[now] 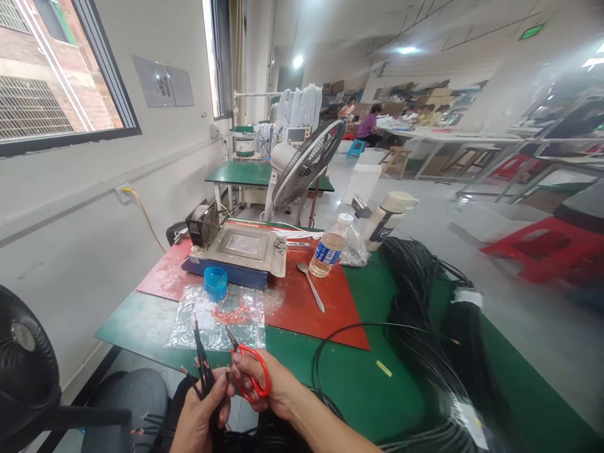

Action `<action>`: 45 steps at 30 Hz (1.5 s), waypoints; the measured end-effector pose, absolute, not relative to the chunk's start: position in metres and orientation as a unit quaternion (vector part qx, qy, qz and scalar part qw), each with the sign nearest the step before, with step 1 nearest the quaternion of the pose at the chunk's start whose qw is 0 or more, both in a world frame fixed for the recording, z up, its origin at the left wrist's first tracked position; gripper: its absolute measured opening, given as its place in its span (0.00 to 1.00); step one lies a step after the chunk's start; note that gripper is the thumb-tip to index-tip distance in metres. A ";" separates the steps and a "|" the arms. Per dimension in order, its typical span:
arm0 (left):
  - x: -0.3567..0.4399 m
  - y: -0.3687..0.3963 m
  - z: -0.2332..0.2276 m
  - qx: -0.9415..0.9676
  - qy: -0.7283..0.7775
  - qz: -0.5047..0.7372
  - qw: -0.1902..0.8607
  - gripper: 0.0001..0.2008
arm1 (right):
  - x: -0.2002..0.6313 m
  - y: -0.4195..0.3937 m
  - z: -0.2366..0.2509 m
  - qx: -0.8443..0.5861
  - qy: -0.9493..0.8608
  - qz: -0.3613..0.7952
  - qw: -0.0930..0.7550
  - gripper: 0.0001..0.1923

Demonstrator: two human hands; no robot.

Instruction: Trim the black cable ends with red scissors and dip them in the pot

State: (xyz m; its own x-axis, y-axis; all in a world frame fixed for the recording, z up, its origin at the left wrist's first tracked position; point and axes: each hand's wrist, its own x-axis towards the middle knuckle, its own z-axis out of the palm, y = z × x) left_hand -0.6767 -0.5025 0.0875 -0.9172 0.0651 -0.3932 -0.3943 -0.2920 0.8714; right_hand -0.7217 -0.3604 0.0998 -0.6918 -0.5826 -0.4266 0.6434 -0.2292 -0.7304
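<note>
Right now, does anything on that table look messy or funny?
A little. The metal spoon lies loose on the red mat, apart from any dish. Small red bits are scattered over the clear plastic bag. Black cables sprawl in a heap across the green table. Nothing looks broken.

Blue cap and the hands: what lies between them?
In the head view, a clear plastic bag with small orange bits lies between the blue cap and the hands.

bright daylight, ceiling glare — warped, blurry edges
</note>
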 end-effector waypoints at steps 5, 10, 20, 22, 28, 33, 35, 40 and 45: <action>-0.675 -0.502 0.088 -0.133 0.581 0.788 0.153 0.22 | -0.721 -0.360 0.100 0.040 0.476 -0.782 0.400 0.26; -0.675 -0.502 0.086 -0.123 0.567 0.802 0.143 0.20 | -0.717 -0.362 0.095 0.046 0.452 -0.785 0.420 0.26; -0.674 -0.498 0.084 -0.166 0.560 0.806 0.100 0.21 | -0.711 -0.367 0.097 0.041 0.474 -0.802 0.360 0.27; -0.673 -0.497 0.084 -0.172 0.563 0.803 0.090 0.21 | -0.711 -0.366 0.099 0.035 0.493 -0.796 0.350 0.28; -0.672 -0.498 0.078 -0.181 0.580 0.791 0.071 0.22 | -0.714 -0.366 0.102 0.029 0.532 -0.779 0.330 0.28; -0.672 -0.499 0.075 -0.188 0.578 0.791 0.072 0.22 | -0.714 -0.365 0.104 0.043 0.542 -0.770 0.334 0.28; -0.673 -0.498 0.076 -0.191 0.572 0.795 0.069 0.22 | -0.713 -0.365 0.104 0.044 0.542 -0.771 0.331 0.28; -0.672 -0.496 0.079 -0.215 0.556 0.801 0.056 0.23 | -0.710 -0.365 0.101 0.032 0.539 -0.781 0.314 0.26; -0.672 -0.494 0.083 -0.216 0.554 0.802 0.050 0.23 | -0.710 -0.364 0.101 0.058 0.524 -0.784 0.328 0.27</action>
State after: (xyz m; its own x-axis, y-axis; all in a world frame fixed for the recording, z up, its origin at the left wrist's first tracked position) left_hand -0.6721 -0.4937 0.0828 -0.9018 -0.1587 -0.4020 -0.3199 -0.3802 0.8678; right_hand -0.7101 -0.3638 0.1013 -0.7776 -0.4541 -0.4349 0.5753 -0.2349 -0.7835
